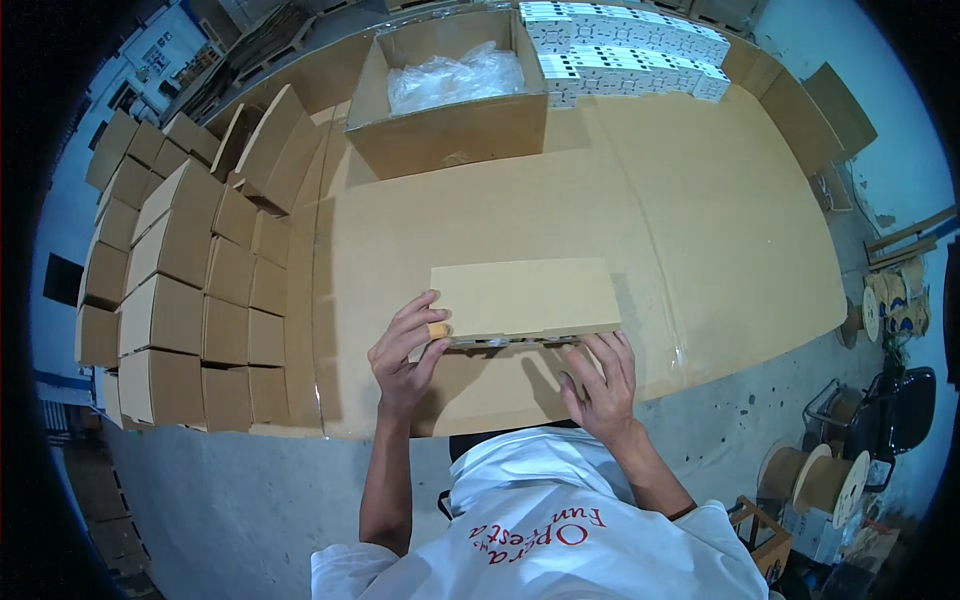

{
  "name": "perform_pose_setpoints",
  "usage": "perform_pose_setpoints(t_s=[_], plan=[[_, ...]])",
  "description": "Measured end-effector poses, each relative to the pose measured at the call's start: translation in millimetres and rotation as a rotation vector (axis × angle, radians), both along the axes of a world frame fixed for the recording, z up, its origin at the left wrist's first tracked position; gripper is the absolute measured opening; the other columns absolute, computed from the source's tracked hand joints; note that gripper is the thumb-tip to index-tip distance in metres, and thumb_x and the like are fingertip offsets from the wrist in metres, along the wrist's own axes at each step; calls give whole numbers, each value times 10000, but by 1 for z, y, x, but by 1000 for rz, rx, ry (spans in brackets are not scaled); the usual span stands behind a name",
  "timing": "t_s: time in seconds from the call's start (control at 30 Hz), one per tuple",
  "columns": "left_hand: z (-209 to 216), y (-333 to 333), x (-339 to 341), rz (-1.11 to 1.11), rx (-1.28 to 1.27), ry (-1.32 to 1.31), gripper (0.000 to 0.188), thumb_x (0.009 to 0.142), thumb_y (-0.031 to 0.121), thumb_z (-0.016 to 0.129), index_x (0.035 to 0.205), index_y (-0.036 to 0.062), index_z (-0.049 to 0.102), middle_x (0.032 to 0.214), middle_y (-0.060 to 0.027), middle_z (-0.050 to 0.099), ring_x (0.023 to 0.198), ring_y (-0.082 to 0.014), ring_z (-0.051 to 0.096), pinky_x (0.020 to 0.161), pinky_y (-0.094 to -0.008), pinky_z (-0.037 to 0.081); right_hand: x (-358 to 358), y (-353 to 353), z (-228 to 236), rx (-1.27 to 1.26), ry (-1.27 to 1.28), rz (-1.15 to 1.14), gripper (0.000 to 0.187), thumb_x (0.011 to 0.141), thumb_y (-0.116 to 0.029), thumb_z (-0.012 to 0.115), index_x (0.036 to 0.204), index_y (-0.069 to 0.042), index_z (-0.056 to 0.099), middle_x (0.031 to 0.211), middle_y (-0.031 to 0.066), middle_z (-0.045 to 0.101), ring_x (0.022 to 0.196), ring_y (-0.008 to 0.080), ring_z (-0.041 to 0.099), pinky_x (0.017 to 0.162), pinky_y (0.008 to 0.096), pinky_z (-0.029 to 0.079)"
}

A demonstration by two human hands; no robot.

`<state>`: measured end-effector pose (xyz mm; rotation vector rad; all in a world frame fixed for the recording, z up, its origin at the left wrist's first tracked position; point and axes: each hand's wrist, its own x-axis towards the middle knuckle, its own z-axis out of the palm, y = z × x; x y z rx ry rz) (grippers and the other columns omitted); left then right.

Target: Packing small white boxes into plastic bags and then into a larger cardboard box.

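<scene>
A long, low brown cardboard box [525, 292] lies crosswise on the table in front of me. Along its near side, a narrow gap under the lid edge shows something patterned in white and dark, too small to make out. My left hand [405, 350] grips the box's left end, with the thumb at the near corner and an orange wrap on one finger. At the near right corner, my right hand [605, 380] has its bent fingers against the lid edge, the thumb below it. Part of the fingertips is hidden by the box.
Brown cartons [165, 310] are stacked along the left side. An open carton [450, 140] holding clear plastic bags [455, 80] stands at the far side. Beside it, rows of white patterned boxes [630, 70] are piled. Cardboard covers the table [740, 240]; cable spools [830, 480] stand on the floor at right.
</scene>
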<state>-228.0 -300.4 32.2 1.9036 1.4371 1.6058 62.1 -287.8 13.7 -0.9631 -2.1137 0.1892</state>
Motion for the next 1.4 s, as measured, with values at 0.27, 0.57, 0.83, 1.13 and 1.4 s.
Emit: perform_pose_setpoints(t_s=[0.27, 0.57, 0.83, 1.13, 1.4], plan=[[21, 6, 12, -30, -70, 87, 207, 764, -53, 775, 941, 42, 726, 1069, -111, 745, 1200, -367, 646, 1015, -462, 536, 4, 5, 1, 77, 258, -153, 455, 688, 43, 804, 1123, -55, 715, 1129, 155, 581, 1102, 348, 579, 991, 492, 502], [23, 21, 27, -60, -69, 180, 221, 729, -71, 717, 918, 44, 714, 1042, -92, 739, 1171, -363, 635, 991, -467, 530, 32, 50, 24, -55, 331, -129, 317, 783, 126, 754, 1076, 8, 723, 1098, 142, 602, 919, 248, 660, 738, 321, 589], [25, 27, 29, -84, -76, 256, 212, 728, -49, 736, 907, 61, 719, 1053, -77, 740, 1180, -359, 631, 995, -474, 529, 47, 61, 32, -89, 173, -33, 294, 754, 66, 783, 1030, -19, 731, 1081, 149, 648, 1020, 294, 655, 814, 359, 582], [20, 31, 67, -40, 56, 467, 263, 695, 162, 899, 889, 140, 723, 1098, 36, 746, 1154, -311, 665, 938, -466, 543, -6, 48, 26, 98, -9, 13, 246, 749, -176, 787, 994, -194, 772, 1195, 16, 678, 1210, 304, 584, 1114, 577, 339], [7, 32, 55, -22, 145, 479, 265, 713, 205, 896, 913, 174, 725, 1095, 59, 757, 1160, -295, 669, 900, -451, 539, -12, 50, 19, 147, 45, 28, 238, 739, -161, 796, 976, -187, 786, 1153, -6, 720, 1184, 320, 613, 1107, 579, 343]])
